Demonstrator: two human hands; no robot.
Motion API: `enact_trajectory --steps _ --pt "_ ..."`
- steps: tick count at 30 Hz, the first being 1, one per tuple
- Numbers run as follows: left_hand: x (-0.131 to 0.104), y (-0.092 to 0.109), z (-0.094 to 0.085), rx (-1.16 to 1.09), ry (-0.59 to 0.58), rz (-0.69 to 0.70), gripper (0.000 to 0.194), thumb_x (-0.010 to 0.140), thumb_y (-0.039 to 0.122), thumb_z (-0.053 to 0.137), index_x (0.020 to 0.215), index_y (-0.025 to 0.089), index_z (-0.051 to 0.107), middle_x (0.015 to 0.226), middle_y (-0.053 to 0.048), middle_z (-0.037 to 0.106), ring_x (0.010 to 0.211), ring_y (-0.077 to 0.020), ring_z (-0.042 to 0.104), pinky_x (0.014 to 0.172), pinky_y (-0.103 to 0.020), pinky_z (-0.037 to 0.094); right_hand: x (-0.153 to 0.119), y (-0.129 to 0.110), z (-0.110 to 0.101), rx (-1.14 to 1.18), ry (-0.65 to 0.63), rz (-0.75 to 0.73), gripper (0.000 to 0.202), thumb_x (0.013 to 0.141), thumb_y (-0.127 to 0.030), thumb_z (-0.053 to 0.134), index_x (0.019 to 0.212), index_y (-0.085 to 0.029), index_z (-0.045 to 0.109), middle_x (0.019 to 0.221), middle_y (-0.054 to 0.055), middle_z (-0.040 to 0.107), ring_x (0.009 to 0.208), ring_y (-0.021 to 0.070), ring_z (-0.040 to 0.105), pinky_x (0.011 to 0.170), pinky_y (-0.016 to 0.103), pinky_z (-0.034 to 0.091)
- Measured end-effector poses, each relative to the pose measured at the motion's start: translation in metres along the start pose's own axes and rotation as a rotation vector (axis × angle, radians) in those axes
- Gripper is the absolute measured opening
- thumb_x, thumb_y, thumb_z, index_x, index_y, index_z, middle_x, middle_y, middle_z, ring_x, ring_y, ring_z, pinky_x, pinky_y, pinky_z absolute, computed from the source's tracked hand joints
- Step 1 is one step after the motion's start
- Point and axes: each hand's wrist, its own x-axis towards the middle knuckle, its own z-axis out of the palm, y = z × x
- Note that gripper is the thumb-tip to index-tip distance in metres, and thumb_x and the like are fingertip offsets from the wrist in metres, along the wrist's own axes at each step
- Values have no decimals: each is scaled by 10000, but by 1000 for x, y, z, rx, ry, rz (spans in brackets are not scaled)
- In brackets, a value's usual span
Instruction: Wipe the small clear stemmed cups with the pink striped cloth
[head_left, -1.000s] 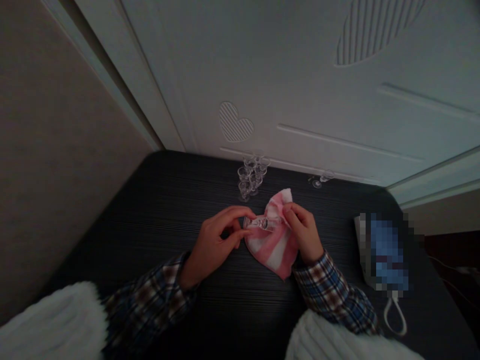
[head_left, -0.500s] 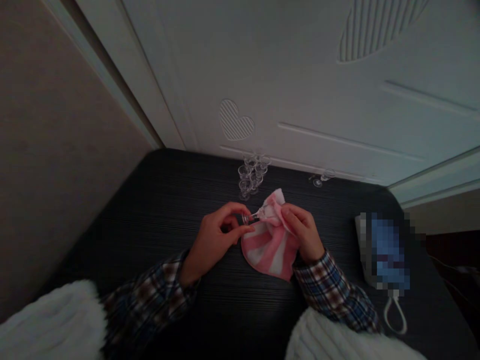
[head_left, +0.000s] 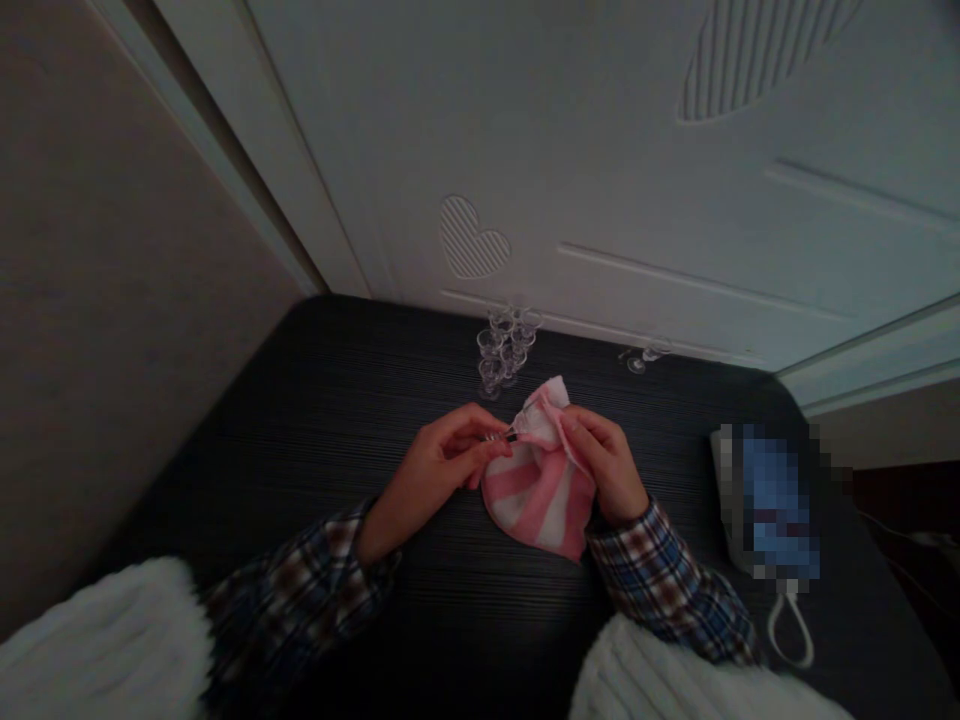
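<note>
My left hand (head_left: 448,452) is closed on the foot and stem of a small stemmed glass (head_left: 513,431). The glass lies tilted sideways, its bowl to the right and largely covered by a pink and white striped cloth (head_left: 536,490). With thumb and fingers, my right hand (head_left: 604,455) grips this cloth around the bowl; the lower part hangs down in a fan between my hands. Just beyond them, a cluster of several small stemmed glasses (head_left: 511,350) stands upright on the dark table (head_left: 360,390).
Near the table's back edge on the right lies another small stemmed glass (head_left: 649,354) on its side. A blurred-out object with a blue face (head_left: 780,500) and a white strap loop (head_left: 791,630) rests at the right. A white panel (head_left: 615,180) rises behind the table.
My left fingers have closed more tightly around the foot of the glass and shifted slightly right. The right hand and cloth have barely moved.
</note>
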Motion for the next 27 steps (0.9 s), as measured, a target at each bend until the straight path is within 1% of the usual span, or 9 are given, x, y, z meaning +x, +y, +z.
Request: enact_trajectory --steps 5,8,13,16,22,27 --pt "1 2 -2 -96 -60 -45 194 825 329 493 888 148 530 681 2 584 420 -39 395 392 -169 288 0 0 1 -43 -13 21 257 808 -419 514 757 -182 600 698 -2 545 618 119 460 550 224 359" --pt "2 3 -4 -130 -56 -76 216 840 353 458 872 155 537 633 17 555 411 -39 369 380 -168 253 0 1 0 -69 -42 7 238 802 -408 527 795 -185 610 722 0 554 635 121 469 572 228 362" --pt "3 3 -6 -200 -54 -96 242 828 373 472 817 142 541 555 37 471 423 -45 342 387 -178 237 0 0 1 -101 -105 -4 220 814 -380 519 764 -180 598 700 -8 526 638 115 451 576 225 345" --pt "3 3 -6 -193 -44 -73 223 831 346 473 807 138 550 583 32 470 455 -45 366 407 -175 261 0 1 1 -99 -116 -4 228 805 -392 526 737 -182 581 681 -14 517 626 113 445 571 223 344" --pt "2 2 -4 -142 -20 -38 184 809 297 518 919 153 553 630 31 480 484 -52 398 423 -170 305 1 5 -1 -136 -126 -11 223 791 -395 541 745 -181 586 692 -8 537 619 116 456 577 230 354" --pt "2 4 -2 -104 -51 -4 159 781 255 561 909 161 556 689 17 513 489 -43 399 420 -163 306 2 5 -3 -130 -80 -16 208 794 -381 541 749 -189 608 702 -7 561 644 126 485 601 235 370"
